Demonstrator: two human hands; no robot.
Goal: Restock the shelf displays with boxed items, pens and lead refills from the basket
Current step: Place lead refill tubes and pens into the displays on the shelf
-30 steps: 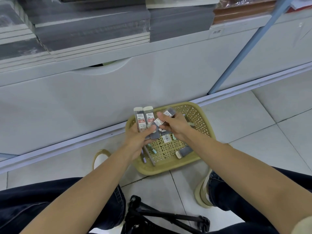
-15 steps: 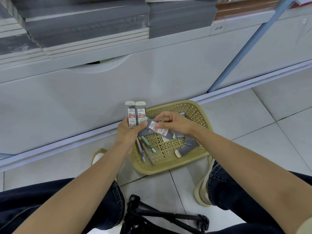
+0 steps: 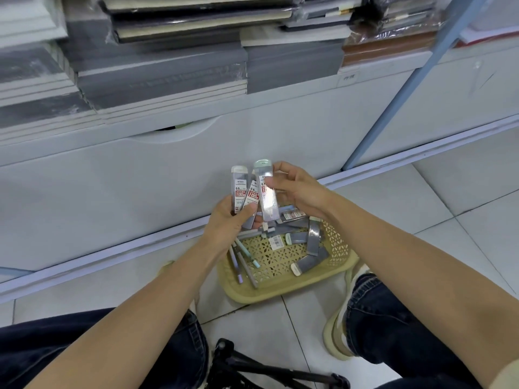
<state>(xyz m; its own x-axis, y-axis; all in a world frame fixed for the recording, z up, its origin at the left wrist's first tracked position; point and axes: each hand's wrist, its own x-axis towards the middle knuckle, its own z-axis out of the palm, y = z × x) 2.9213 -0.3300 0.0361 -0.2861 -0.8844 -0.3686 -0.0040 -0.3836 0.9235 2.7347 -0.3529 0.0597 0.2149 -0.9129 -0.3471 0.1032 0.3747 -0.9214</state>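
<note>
A tan plastic basket (image 3: pixel 283 292) sits on the tiled floor below my hands. Inside lie several grey lead refill cases (image 3: pixel 314 239) and a few pastel pens (image 3: pixel 243 258). My left hand (image 3: pixel 229 220) grips two upright lead refill cases (image 3: pixel 242 192) with red labels. My right hand (image 3: pixel 296 188) pinches a third clear lead refill case (image 3: pixel 266 197) upright, pressed against the two in the left hand. All three are held above the basket's far left rim.
A white shelf base (image 3: pixel 140 178) with a cut-out handle fills the wall ahead. Stacked grey notebooks (image 3: pixel 163 77) lie on the shelf above. A blue upright post (image 3: pixel 393 108) slants at right. A black tripod (image 3: pixel 266 369) lies between my legs.
My right hand has lifted a refill case out of the basket and turned it upright beside the two in my left hand. Both hands rose and the view tilted up.
</note>
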